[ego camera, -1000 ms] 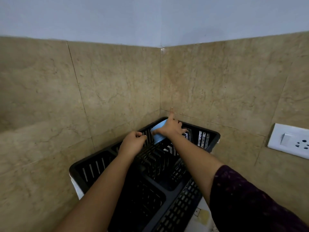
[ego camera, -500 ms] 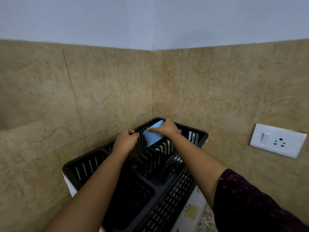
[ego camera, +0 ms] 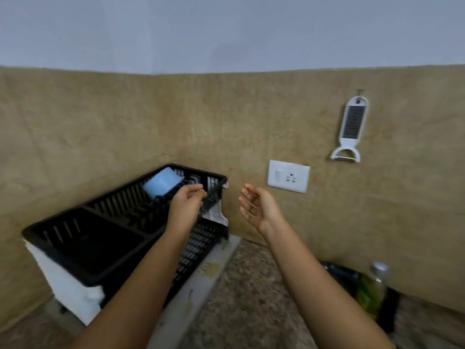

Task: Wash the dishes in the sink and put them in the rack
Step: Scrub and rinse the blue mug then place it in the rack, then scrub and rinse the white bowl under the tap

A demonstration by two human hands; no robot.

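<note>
Blue bowl sits at rack far end. L hand nr it, fingers loosely curled, empty; R hand fingers relaxed, empty.

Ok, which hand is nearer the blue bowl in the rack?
Left. The left hand is close beside the blue bowl, just to its right, over the rack. The right hand is farther right, open, beyond the rack's end.

Left hand hovers loosely curled, empty; right hand held apart, fingers relaxed, palm facing inward.
</note>
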